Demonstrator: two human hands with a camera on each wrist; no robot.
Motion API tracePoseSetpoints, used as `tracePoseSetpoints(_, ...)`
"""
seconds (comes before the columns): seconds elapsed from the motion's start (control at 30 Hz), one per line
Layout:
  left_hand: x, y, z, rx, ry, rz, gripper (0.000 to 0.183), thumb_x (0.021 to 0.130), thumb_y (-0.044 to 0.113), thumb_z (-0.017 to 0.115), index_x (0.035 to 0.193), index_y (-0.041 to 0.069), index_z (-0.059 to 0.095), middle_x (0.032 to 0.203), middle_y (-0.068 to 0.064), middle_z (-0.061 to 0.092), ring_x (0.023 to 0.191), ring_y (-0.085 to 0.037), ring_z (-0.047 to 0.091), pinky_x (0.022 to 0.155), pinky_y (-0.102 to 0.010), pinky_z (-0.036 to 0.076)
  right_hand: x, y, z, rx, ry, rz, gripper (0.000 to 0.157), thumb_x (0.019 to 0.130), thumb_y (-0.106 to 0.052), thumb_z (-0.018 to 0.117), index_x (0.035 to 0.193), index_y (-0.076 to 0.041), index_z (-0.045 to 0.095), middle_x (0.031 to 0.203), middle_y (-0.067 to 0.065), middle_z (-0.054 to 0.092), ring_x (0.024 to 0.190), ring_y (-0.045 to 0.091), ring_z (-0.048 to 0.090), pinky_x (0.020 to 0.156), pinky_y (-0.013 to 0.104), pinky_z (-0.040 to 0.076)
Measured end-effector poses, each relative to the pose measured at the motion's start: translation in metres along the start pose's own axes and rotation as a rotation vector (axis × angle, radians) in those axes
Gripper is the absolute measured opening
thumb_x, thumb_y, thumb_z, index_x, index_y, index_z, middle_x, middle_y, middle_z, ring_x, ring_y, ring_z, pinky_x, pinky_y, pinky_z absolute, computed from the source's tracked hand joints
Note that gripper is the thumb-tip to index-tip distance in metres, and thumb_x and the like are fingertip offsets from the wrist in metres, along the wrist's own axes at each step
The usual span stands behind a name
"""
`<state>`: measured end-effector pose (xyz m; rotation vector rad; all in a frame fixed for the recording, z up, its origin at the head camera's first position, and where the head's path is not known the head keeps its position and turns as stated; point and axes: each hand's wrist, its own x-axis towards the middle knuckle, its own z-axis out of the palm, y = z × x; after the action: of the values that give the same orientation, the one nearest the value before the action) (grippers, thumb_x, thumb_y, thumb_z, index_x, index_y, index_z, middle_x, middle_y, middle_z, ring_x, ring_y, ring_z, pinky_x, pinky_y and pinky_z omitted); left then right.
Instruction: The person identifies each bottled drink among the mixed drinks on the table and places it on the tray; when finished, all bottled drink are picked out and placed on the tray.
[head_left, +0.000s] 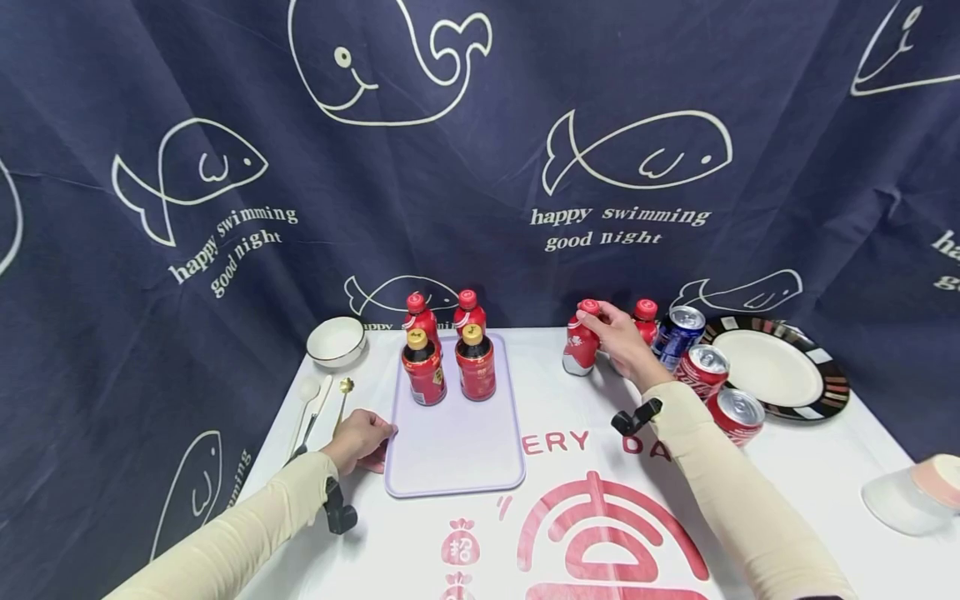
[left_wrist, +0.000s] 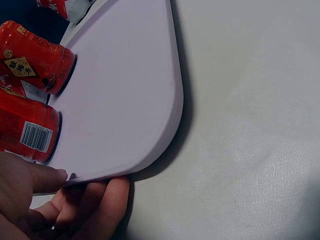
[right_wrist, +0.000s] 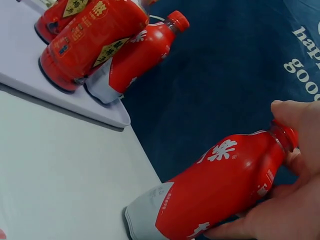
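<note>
My left hand (head_left: pixel 362 439) pinches the left edge of a lilac tray (head_left: pixel 457 450), thumb at the rim and fingers curled under it in the left wrist view. On the tray's far half stand two gold-capped red drink bottles (head_left: pixel 424 375) in front and two red-capped red bottles (head_left: pixel 468 310) behind. Right of the tray, my right hand (head_left: pixel 621 340) grips a red-and-silver bottle (right_wrist: pixel 215 185) by its cap and neck, and the bottle's base is at the white tabletop. Another red-capped bottle (head_left: pixel 645 313) stands just behind this hand.
A blue can (head_left: pixel 678 333) and two red cans (head_left: pixel 703 372) stand beside my right forearm, before a dark-rimmed plate (head_left: pixel 772 367). At the far right is a pink-lidded jar (head_left: pixel 911 496). Left of the tray are a white bowl (head_left: pixel 336 342), spoons and other cutlery (head_left: pixel 303 400). A navy curtain (head_left: pixel 480 200) backs the table.
</note>
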<state>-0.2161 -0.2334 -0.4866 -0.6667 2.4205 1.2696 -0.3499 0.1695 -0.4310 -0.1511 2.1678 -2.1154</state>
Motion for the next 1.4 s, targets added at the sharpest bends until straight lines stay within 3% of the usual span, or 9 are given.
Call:
tracePoseSetpoints(0.2,-0.001,0.0,-0.002,0.015,0.007,-0.009,0.014,0.087,0.016,0.06,0.085,0.002,0.058,0.069,-0.009,0.057,0.052,-0.015,0.057,0.046,-0.029,0.056,0.003,0.002,0.001,-0.022,0.014,-0.018,0.05,0.088,-0.026,0.061,0.125,0.003,0.045,0.1,0.004,0.056,0.082,0.008,0.058,0.074,0.024,0.054)
tracePoseSetpoints(0.37,-0.001,-0.002,-0.001,0.006,0.004,-0.002,0.015,0.087,0.016,0.06,0.085,0.002,0.057,0.068,-0.01,0.057,0.051,-0.015,0.056,0.046,-0.031,0.056,0.001,-0.001,0.001,-0.006,0.008,0.016,0.05,0.086,-0.028,0.064,0.125,-0.001,0.047,0.096,-0.001,0.059,0.08,0.009,0.058,0.07,0.03,0.054)
tracePoseSetpoints(0.5,-0.001,-0.004,-0.001,0.003,0.004,0.0,0.015,0.087,0.016,0.06,0.085,0.002,0.056,0.067,-0.01,0.056,0.05,-0.015,0.056,0.046,-0.031,0.056,-0.004,-0.009,0.004,0.068,-0.038,0.07,0.049,0.083,-0.027,0.068,0.124,-0.005,0.052,0.098,-0.001,0.063,0.082,0.011,0.059,0.07,0.038,0.055)
tracePoseSetpoints(0.6,0.0,-0.005,0.0,0.002,0.003,0.001,0.014,0.087,0.015,0.06,0.086,0.002,0.056,0.068,-0.01,0.057,0.05,-0.016,0.056,0.046,-0.031,0.056,-0.009,-0.016,0.009,0.1,-0.093,0.08,0.049,0.082,-0.024,0.07,0.123,-0.004,0.053,0.101,0.001,0.064,0.085,0.013,0.059,0.073,0.041,0.055)
tracePoseSetpoints(0.97,-0.001,-0.003,-0.001,0.001,-0.006,-0.001,0.014,0.087,0.016,0.06,0.085,0.002,0.056,0.068,-0.01,0.056,0.052,-0.016,0.056,0.047,-0.031,0.056,-0.038,-0.03,0.053,-0.028,-0.278,0.038,0.047,0.08,-0.017,0.071,0.12,0.003,0.055,0.091,-0.001,0.067,0.078,0.012,0.061,0.071,0.04,0.056)
tracePoseSetpoints(1.4,0.003,-0.002,-0.001,-0.001,0.013,0.001,0.015,0.086,0.017,0.061,0.084,0.002,0.057,0.067,-0.01,0.056,0.05,-0.015,0.056,0.045,-0.031,0.056,-0.05,-0.029,0.115,-0.006,-0.617,0.148,0.046,0.079,-0.013,0.072,0.118,0.005,0.056,0.101,0.01,0.066,0.085,0.019,0.062,0.077,0.043,0.056)
